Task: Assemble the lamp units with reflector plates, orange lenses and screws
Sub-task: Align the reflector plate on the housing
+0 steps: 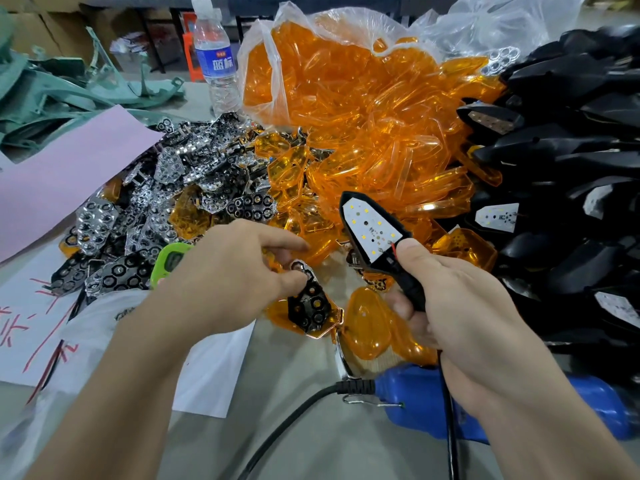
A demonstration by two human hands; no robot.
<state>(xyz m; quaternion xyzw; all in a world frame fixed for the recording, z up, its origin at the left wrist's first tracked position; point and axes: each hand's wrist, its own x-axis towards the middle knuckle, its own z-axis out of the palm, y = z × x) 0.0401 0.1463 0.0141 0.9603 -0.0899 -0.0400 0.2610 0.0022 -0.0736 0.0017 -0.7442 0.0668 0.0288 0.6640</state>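
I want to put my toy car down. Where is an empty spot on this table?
The best bare patch is the grey tabletop nearest the person, between the white paper sheet and the blue power screwdriver, though a black cable crosses it. Farther back it is crowded: shiny silver reflector plates, clear orange plastic lenses and black lamp housings lie heaped.

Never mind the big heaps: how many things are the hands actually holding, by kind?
Lamp unit: 1, gripped by the right hand
Reflector plate: 1, pinched by the left hand
Total: 2
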